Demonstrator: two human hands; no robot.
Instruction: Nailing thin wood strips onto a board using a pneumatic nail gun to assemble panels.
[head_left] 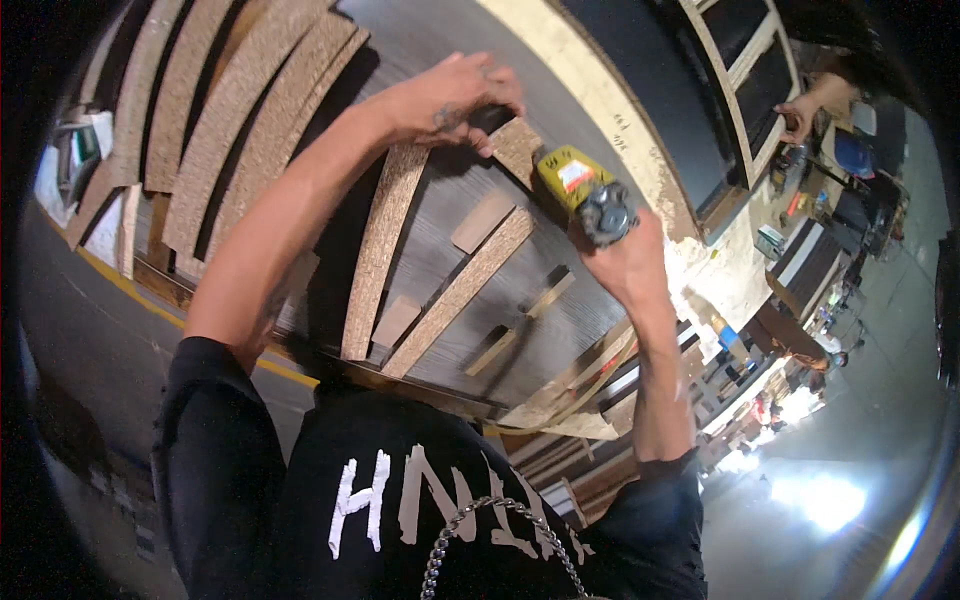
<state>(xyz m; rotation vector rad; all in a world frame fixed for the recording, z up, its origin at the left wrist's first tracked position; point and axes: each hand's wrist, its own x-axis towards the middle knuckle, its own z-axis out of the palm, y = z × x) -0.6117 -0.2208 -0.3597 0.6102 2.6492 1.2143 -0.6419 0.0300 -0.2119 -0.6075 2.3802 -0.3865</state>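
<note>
My right hand point(625, 260) is wrapped round a yellow nail gun point(575, 180) with a round grey cap. The gun's front end is close to a short particleboard block point(517, 146). My left hand point(470, 95) curls its fingers at the block's far left end, the thumb against its edge; part of the grip is hidden. Below that hand, a long particleboard strip point(385, 250) stands on edge on the dark wood-grain panel point(440, 200). A second strip point(460, 290) lies to its right, with small wooden blocks point(483, 222) beside it.
Several curved particleboard strips point(240, 120) line the left side. Two thin wood pieces point(548, 296) sit on the panel's right part. A pale board edge point(610, 80) curves along the far side. Another person's hand point(800, 115) rests on a black-panelled frame point(745, 90) at the upper right.
</note>
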